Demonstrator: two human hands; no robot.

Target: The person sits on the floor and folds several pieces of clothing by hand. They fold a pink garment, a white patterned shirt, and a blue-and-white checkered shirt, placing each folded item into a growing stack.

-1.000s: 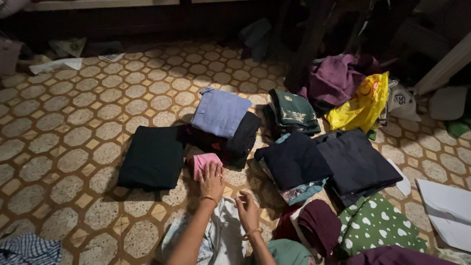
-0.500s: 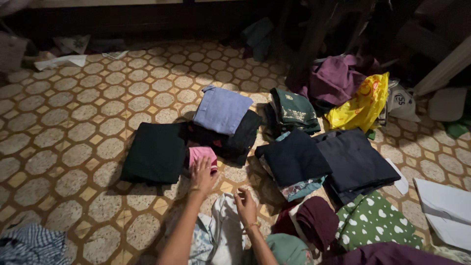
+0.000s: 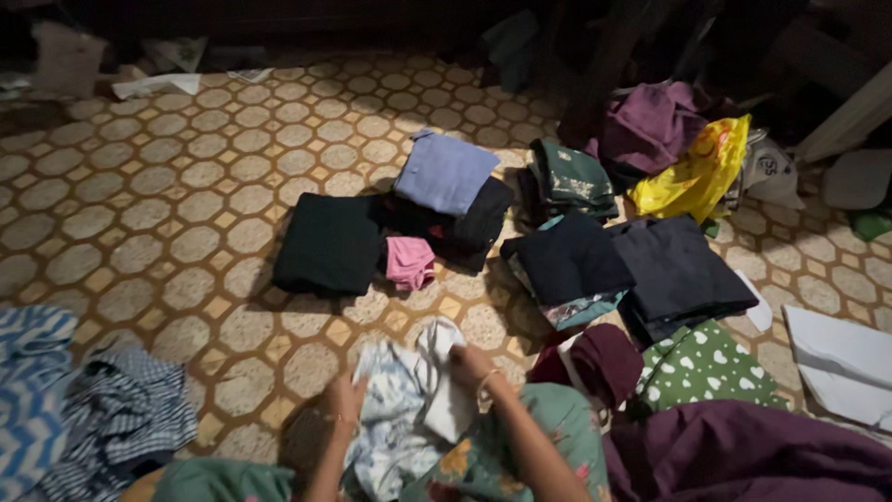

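Lying crumpled on the tiled floor [image 3: 186, 223] right under the fingers, a pale printed garment [image 3: 409, 400] is held by both hands. Right hand [image 3: 467, 364] fingers pinch its white upper edge; left hand [image 3: 344, 400] grips its left side, fingers curled, blurry. Just beyond the fingers: small pink folded cloth [image 3: 409, 262], black folded cloth [image 3: 330, 244], blue folded cloth [image 3: 446, 172]. Striped fabrics [image 3: 121, 409] left of the fingers.

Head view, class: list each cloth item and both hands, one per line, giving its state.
Pale printed garment: unfolded, gripped by both hands.
Left hand: closed on it.
Right hand: closed on it.
Pink cloth: folded, loose.
Black garment: folded flat.
Blue garment: folded, stacked.
Striped cloth: crumpled.
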